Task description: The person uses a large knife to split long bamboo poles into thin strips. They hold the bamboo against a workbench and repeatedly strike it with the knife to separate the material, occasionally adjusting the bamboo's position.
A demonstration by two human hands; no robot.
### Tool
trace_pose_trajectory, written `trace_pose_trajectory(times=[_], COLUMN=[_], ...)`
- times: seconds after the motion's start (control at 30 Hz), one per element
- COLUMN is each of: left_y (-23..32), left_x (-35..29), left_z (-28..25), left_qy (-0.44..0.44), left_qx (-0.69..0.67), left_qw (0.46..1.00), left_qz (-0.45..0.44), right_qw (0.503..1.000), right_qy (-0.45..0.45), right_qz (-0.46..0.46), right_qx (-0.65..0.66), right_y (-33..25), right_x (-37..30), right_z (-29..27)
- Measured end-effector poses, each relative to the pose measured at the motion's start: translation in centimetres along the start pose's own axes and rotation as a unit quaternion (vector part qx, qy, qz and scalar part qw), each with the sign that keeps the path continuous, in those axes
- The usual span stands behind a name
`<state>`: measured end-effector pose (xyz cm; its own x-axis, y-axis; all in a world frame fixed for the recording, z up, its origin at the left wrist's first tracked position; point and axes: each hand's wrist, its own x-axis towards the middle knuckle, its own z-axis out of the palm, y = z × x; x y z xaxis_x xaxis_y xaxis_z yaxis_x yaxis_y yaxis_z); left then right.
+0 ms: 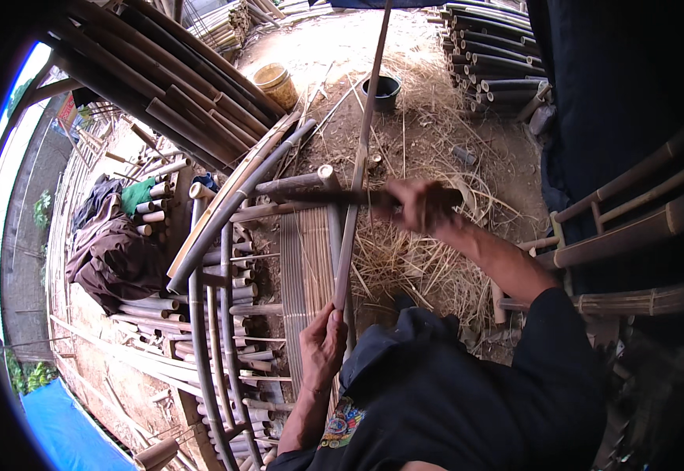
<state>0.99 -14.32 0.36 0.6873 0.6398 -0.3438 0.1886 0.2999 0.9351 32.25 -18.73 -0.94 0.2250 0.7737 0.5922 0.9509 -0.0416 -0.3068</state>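
left hand [324, 343] clenched on lower end of bamboo strip [357, 184], which runs toward 12 o'clock | right hand [419, 206] grasping knife [342, 196] across strip at mid-length | shavings [404, 259] underfoot | judged partway: upper length uncut

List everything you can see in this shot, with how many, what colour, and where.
long thin bamboo strip: one, tan, running from the left hand up past the top centre
dark blade-like tool: one, blurred, crossing the strip at the right hand
round bamboo poles: many, brown, stacked upper left
dark bamboo poles: many, stacked upper right
yellow plastic bucket: one, top centre
black round pot: one, right of the bucket
dry straw shavings: pile, pale, centre ground
blue tarpaulin: one, lower left
crumpled dark cloth: heap, left
left hand: fingers shut on the strip's lower end
right hand: blurred, gripping the tool
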Motion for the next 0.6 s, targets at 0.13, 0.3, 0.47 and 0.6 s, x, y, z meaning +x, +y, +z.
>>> trace_pose_trajectory(times=[0.13,0.3,0.47,0.6], left_y=[-0.9,-1.3,-3.9,-4.9], left_x=[-0.5,-2.2,-4.2,-5.2], left_z=[-0.4,-1.6,-3.5,-5.1], left_qy=[-0.001,0.001,0.018,0.033], left_qx=[0.017,0.062,0.071,0.068], left_qw=[1.0,0.998,0.997,0.997], left_qz=[0.012,-0.011,0.014,0.002], right_qw=[0.976,0.958,0.973,0.982], right_qy=[-0.064,-0.056,-0.005,-0.012], right_qz=[0.206,0.28,0.216,0.173], right_qx=[-0.001,-0.022,-0.085,-0.072], right_y=[1.5,5.6,9.4,9.9], right_x=[0.4,2.1,4.2,4.8], right_z=[-0.8,-1.8,-3.9,-2.8])
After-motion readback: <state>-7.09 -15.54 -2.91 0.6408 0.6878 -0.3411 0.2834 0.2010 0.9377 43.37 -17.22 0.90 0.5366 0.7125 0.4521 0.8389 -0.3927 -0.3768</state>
